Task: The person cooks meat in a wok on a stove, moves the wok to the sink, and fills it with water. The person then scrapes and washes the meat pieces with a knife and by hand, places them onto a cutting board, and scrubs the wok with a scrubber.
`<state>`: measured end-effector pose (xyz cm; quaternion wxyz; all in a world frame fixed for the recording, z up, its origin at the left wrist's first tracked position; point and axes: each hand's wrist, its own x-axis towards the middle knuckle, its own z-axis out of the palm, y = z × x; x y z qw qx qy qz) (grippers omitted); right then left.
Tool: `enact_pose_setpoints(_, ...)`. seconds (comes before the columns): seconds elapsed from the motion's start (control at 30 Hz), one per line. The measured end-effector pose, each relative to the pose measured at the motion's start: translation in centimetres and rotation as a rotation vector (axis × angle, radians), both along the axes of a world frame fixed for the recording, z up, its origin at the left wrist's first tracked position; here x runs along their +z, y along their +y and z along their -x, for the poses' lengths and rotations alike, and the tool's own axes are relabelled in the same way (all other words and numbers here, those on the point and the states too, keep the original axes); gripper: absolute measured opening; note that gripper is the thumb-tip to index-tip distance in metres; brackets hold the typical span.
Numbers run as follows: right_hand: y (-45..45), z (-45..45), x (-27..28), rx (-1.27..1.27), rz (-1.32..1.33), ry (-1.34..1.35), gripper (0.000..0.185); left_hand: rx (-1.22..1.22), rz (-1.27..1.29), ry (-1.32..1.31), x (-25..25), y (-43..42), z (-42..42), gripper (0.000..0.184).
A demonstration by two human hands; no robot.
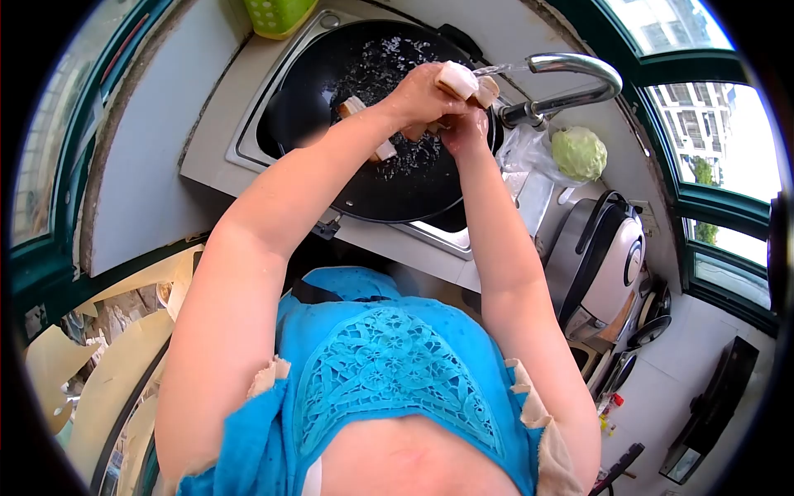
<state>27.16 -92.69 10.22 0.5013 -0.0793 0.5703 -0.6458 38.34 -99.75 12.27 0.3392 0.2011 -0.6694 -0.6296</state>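
Both hands are together over a large black wok [413, 186] set in the sink, beside the faucet [571, 74]. My left hand [426, 97] grips a pale, thick piece of food [457, 81], which looks like meat with skin. My right hand [468, 132] is next to it, closed round another pale piece [486, 91]. Water runs from the spout onto the pieces. Below the hands, the wok holds rippling water and further pieces, one [352, 106] at the left and one [384, 152] nearer my body. The left forearm partly covers the wok.
A steel sink rim [246, 149] surrounds the wok. Right of the faucet lie a clear plastic bag [525, 149] and a pale green cabbage [579, 154]. A rice cooker [602, 256] stands on the right counter. A green basket [277, 15] sits at the top left.
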Motion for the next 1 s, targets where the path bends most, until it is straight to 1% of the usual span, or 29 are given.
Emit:
enact_pose_setpoints(0.07,-0.2,-1.1,-0.2,0.050,-0.055,-0.108,0.036,-0.033,0.049,-0.036,1.2,-0.8,-1.4,0.038)
enact_pose_setpoints(0.1,-0.4,-1.4,-1.4,0.051,-0.067,-0.099,0.043,-0.047,0.077,-0.056,1.5,-1.2,-2.1,0.039)
enact_pose_setpoints(0.13,-0.4,-1.8,-2.5,0.188,-0.156,0.083,0.047,0.017,0.070,-0.116,1.5,-1.5,-2.7,0.037)
enact_pose_setpoints(0.17,-0.3,-2.4,-3.9,0.323,-0.243,0.266,0.051,-0.012,-0.023,-0.018,1.0,-2.1,-3.4,0.034)
enact_pose_setpoints(0.23,-1.1,-2.7,-9.2,0.893,-0.281,1.203,0.057,0.030,-0.069,-0.034,0.8,-3.5,-5.3,0.033)
enact_pose_setpoints(0.3,-0.3,-6.7,-10.9,0.912,-0.274,1.722,0.056,0.108,-0.146,-0.077,0.6,-4.7,-7.2,0.033)
enact_pose_setpoints(0.33,0.3,-8.2,-9.0,0.897,-0.239,1.722,0.053,0.144,-0.220,-0.045,0.4,-5.1,-8.1,0.032)
enact_pose_setpoints(0.37,-0.1,-8.1,-8.4,0.917,-0.302,1.558,0.053,0.206,-0.254,-0.089,0.3,-5.5,-8.6,0.030)
enact_pose_setpoints(0.43,-1.0,-7.1,-7.5,0.948,-0.415,1.232,0.054,0.193,-0.340,-0.006,0.4,-5.8,-9.8,0.029)
enact_pose_setpoints(0.47,-1.5,-5.9,-8.2,0.812,-0.410,0.906,0.056,0.228,-0.314,0.013,0.5,-6.0,-10.2,0.027)
enact_pose_setpoints(0.5,-2.1,-4.4,-8.8,0.560,-0.373,0.445,0.051,0.240,-0.327,0.024,0.4,-6.2,-10.4,0.027)
enact_pose_setpoints(0.57,-2.7,-2.9,-4.3,0.301,-0.342,-0.258,0.042,0.257,-0.359,0.045,-0.1,-6.2,-10.7,0.027)
enact_pose_setpoints(0.63,-3.3,-2.4,-0.9,0.292,-0.262,-0.388,0.036,0.224,-0.364,0.065,-0.1,-6.1,-10.9,0.029)
enact_pose_setpoints(0.67,-3.6,-2.6,0.4,0.344,-0.204,-0.360,0.038,0.198,-0.359,0.058,0.1,-5.9,-11.0,0.030)
enact_pose_setpoints(0.7,-3.7,-2.8,1.8,0.308,-0.209,-0.298,0.038,0.170,-0.356,0.048,0.0,-5.8,-11.0,0.031)
enact_pose_setpoints(0.73,-3.8,-2.7,2.7,0.423,-0.229,-0.176,0.040,0.140,-0.317,0.028,-1.2,-6.1,-10.8,0.030)
enact_pose_setpoints(0.77,-3.9,-2.6,3.8,0.537,-0.249,-0.052,0.042,0.023,-0.337,-0.053,-1.4,-6.2,-11.0,0.039)
enact_pose_setpoints(0.83,-3.8,-3.1,6.1,0.714,-0.317,0.463,0.036,-0.089,-0.276,-0.062,-1.2,-5.6,-10.7,0.046)
enact_pose_setpoints(0.87,-3.6,-3.6,7.2,0.682,-0.338,0.849,0.031,-0.172,-0.210,0.007,-0.2,-4.9,-10.4,0.051)
enact_pose_setpoints(0.9,-3.4,-3.9,8.2,0.655,-0.303,1.083,0.032,-0.250,-0.236,-0.028,0.6,-4.7,-10.4,0.060)
enact_pose_setpoints(0.97,-3.2,-3.6,10.5,0.708,-0.213,1.378,0.032,-0.289,-0.098,0.008,0.3,-4.2,-9.3,0.068)
enact_pose_setpoints(1.0,-3.0,-3.6,11.4,0.724,-0.121,1.467,0.032,-0.329,-0.098,-0.037,0.2,-4.0,-8.8,0.074)
